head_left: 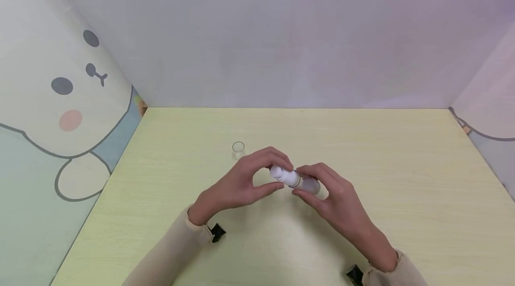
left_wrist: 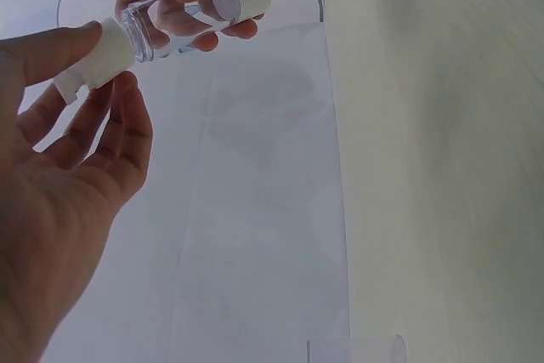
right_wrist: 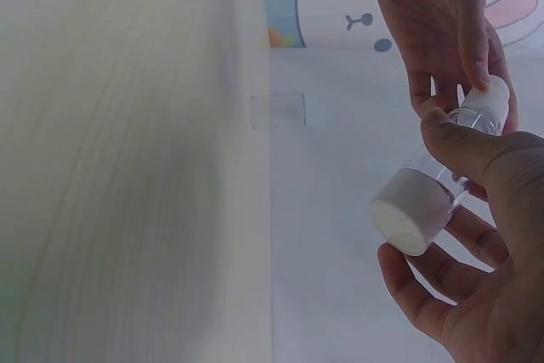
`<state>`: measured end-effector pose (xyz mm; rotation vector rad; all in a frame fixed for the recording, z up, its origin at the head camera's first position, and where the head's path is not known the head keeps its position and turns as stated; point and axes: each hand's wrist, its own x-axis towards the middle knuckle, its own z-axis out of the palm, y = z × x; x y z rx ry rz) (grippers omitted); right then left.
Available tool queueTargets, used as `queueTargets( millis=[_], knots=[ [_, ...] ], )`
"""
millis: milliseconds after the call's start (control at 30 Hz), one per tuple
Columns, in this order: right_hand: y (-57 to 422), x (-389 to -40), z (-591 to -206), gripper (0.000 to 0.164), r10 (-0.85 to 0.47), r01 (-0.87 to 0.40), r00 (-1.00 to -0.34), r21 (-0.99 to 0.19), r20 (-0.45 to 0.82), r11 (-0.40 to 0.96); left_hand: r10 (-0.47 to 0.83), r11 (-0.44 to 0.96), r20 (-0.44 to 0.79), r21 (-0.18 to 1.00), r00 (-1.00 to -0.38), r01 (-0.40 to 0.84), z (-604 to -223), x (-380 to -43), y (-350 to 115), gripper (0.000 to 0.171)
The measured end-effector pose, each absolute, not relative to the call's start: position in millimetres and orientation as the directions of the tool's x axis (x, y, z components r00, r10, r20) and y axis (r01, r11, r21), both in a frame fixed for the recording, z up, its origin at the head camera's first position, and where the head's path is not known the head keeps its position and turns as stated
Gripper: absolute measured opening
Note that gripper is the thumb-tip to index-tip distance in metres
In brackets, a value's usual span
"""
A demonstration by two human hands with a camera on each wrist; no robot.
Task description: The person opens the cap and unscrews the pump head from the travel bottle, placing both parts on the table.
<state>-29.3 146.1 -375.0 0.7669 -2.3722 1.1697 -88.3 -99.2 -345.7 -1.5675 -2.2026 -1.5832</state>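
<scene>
A small clear bottle (head_left: 310,186) with a white base is held tilted above the table, gripped round its body by my right hand (head_left: 338,194). On its neck sits a white pump top (head_left: 286,176), which my left hand (head_left: 247,176) pinches between thumb and fingers. In the left wrist view the see-through bottle body (left_wrist: 180,19) shows between the pump top (left_wrist: 110,55) and the white end. The right wrist view shows the white base (right_wrist: 408,214) facing the camera. Whether the pump top is loose on the neck cannot be told.
A clear round cap or cup (head_left: 238,147) stands on the pale wooden table (head_left: 382,152), beyond my left hand. White panels (head_left: 297,44) rise behind the table, and cartoon-printed panels (head_left: 32,53) flank it. A black device (head_left: 217,233) is strapped at each wrist.
</scene>
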Motion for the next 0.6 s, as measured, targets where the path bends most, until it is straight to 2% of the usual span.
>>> queueTargets(
  millis=[333,600],
  knots=[
    [146.3,-29.9,-376.6,0.049,-0.311,-0.63,-0.77,-0.585,0.557,0.51,0.645,0.075,0.506,0.704,-0.572,0.706,-344.8,-87.5,-100.9,0.029],
    [144.6,-31.6,-375.9,0.054,-0.315,-0.681,-0.721,-0.547,0.617,0.487,0.618,0.131,0.479,0.719,-0.623,0.683,-344.7,-87.1,-100.2,0.026]
  ],
)
